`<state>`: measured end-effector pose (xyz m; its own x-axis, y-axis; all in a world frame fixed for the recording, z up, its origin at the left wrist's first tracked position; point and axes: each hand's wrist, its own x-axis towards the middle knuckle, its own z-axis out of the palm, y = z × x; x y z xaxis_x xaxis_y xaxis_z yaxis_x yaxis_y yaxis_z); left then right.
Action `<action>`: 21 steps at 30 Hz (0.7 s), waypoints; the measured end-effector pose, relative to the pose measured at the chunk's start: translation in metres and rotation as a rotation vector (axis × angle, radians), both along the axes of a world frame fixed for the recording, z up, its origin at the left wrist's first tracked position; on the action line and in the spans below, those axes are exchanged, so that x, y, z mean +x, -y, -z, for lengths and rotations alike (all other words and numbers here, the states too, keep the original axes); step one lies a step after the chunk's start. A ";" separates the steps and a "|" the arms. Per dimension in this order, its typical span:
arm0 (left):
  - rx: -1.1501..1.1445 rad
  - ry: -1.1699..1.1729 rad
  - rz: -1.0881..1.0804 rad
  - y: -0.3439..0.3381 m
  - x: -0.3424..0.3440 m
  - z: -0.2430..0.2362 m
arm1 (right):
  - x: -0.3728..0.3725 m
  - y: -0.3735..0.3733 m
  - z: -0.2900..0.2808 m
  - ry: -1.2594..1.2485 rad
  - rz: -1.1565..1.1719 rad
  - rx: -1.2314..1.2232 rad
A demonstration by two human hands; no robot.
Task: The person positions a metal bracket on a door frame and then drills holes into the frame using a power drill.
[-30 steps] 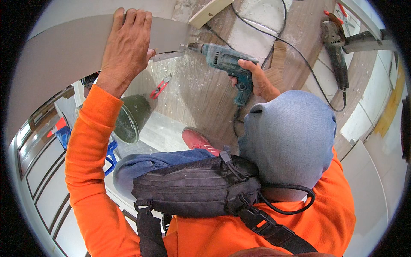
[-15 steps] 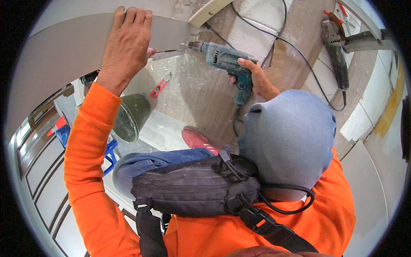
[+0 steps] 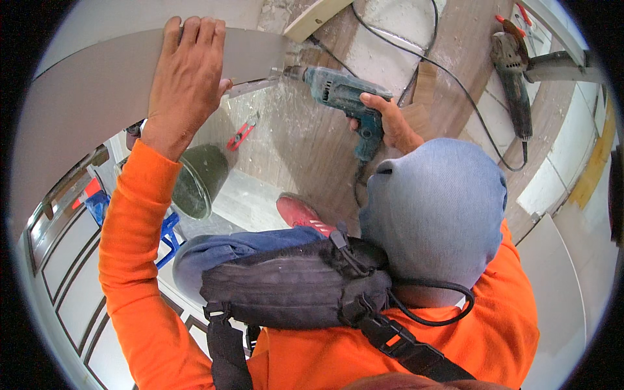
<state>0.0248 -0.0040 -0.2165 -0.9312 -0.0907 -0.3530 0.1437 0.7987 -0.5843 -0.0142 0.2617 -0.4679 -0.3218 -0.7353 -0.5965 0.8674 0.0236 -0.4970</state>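
The panel (image 3: 91, 91) runs out past the left rim, and the left hand (image 3: 185, 88) covers part of it; that palm is hidden. Most of the right hand's (image 3: 395, 122) fingers are out of sight behind the drill (image 3: 344, 90), and 1 knee (image 3: 435, 214) hides the right forearm. The bit (image 3: 277, 70) is too small to tell if it touches the panel. A sleeve (image 3: 140, 227) covers part of the bucket (image 3: 211, 172). The top edge cuts off a wood strip (image 3: 316, 21).
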 end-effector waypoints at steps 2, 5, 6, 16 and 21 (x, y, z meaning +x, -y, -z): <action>0.023 -0.005 -0.007 0.000 0.001 -0.001 | 0.001 0.000 -0.006 0.007 0.009 0.027; 0.005 -0.004 -0.002 0.001 0.001 -0.001 | 0.002 0.004 -0.003 0.020 0.019 -0.011; 0.007 -0.005 0.001 0.002 0.002 0.000 | 0.002 0.004 -0.003 0.037 0.015 -0.010; 0.035 -0.014 0.032 0.006 0.004 0.000 | 0.003 0.004 0.003 0.027 -0.012 -0.062; 0.000 -0.040 0.061 -0.004 0.005 0.001 | 0.006 -0.038 0.010 0.019 -0.005 -0.073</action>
<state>0.0301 -0.0005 -0.2170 -0.9484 -0.0337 -0.3154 0.1685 0.7890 -0.5908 -0.0086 0.2993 -0.4778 -0.3073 -0.7787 -0.5470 0.8765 -0.0078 -0.4813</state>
